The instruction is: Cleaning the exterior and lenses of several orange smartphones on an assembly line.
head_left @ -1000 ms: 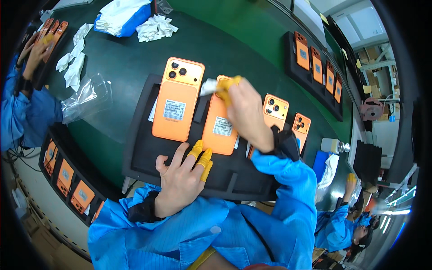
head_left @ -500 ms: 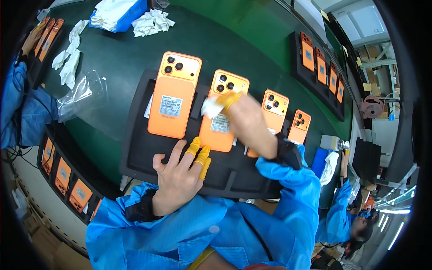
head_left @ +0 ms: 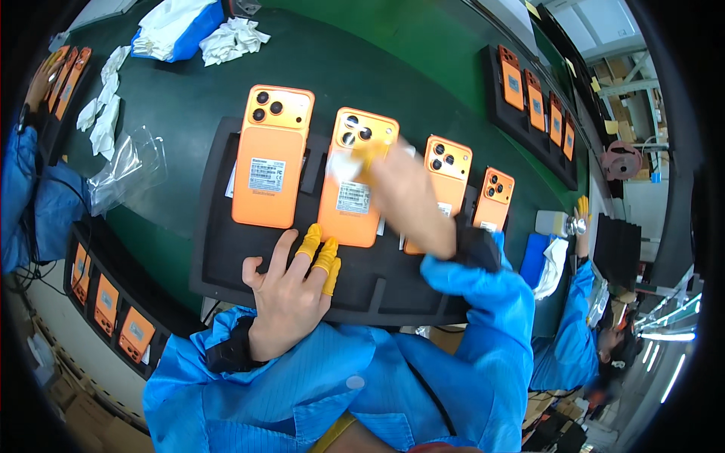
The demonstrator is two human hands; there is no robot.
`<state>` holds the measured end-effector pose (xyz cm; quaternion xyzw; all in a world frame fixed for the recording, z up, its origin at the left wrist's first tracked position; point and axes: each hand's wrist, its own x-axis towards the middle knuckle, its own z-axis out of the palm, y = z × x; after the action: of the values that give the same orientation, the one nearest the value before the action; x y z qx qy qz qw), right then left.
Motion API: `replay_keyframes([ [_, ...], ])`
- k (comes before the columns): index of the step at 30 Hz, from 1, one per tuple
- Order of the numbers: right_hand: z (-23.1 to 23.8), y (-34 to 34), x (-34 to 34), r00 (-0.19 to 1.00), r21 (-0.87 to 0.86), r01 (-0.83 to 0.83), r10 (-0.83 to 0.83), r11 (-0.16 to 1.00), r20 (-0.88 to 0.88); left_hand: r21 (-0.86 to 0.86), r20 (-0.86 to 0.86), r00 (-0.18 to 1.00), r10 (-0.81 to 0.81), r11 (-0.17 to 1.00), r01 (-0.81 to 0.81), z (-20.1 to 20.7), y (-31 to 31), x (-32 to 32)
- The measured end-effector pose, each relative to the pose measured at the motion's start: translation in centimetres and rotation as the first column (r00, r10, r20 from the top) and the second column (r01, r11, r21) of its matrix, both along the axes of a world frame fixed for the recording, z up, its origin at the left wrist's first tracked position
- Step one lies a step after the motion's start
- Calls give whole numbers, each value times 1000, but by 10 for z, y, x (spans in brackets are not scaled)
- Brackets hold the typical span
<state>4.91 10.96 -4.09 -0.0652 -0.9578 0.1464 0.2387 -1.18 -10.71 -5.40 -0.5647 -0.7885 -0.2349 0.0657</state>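
Note:
Several orange phones lie back up in a row on a black foam tray [head_left: 355, 298]. My right hand [head_left: 404, 196], smeared by motion, presses a white wipe [head_left: 343, 166] onto the back of the second phone [head_left: 347, 230], just below its camera block. My left hand [head_left: 288, 291] has its fingers spread, with yellow finger cots on some; the covered tips touch that phone's lower edge. The first phone [head_left: 264, 208] lies to the left. A third phone [head_left: 451, 181], partly hidden by my right forearm, and a fourth phone [head_left: 495, 198] lie to the right. Each has a white label.
At the far left are a blue pack of wipes [head_left: 198, 34], crumpled wipes [head_left: 234, 41] and a clear plastic bag [head_left: 132, 170]. Other phone trays stand at right [head_left: 555, 158] and lower left [head_left: 113, 343]. Co-workers' hands show at left [head_left: 41, 83] and right [head_left: 583, 226], near a bottle [head_left: 551, 222].
My right hand keeps rubbing the wipe on the second phone and is more blurred now. My left fingers stay at its lower edge. The whole view has shifted slightly.

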Motion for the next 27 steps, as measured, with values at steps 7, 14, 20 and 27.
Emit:
replay_keyframes([
  [7,-5,5,-32,996,33,42,-39,999,-83,52,-8,1000,29,998,-28,-7,3,-2],
  [14,-5,19,-6,979,-15,174,-174,985,-107,16,20,1000,-2,1000,1,-3,-1,0],
  [20,-9,7,-7,978,-29,204,-204,979,-28,29,28,999,23,999,-23,-9,-2,-3],
  [27,1,12,-37,992,29,53,-49,998,-119,45,18,1000,17,999,-18,-4,-1,2],
])
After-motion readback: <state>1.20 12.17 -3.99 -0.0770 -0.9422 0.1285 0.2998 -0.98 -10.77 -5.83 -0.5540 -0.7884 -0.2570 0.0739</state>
